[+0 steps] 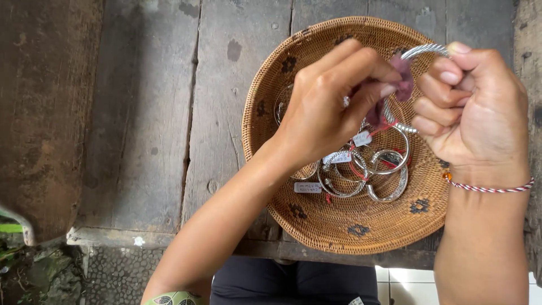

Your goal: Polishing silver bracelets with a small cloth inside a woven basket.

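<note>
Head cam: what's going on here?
A person is working over a round woven basket on a worn wooden table. The right hand grips a silver bangle, while the left hand pinches a small purple cloth against it. More silver bangles with small white tags lie in the basket below. A red and white cord bracelet sits on the right wrist.
</note>
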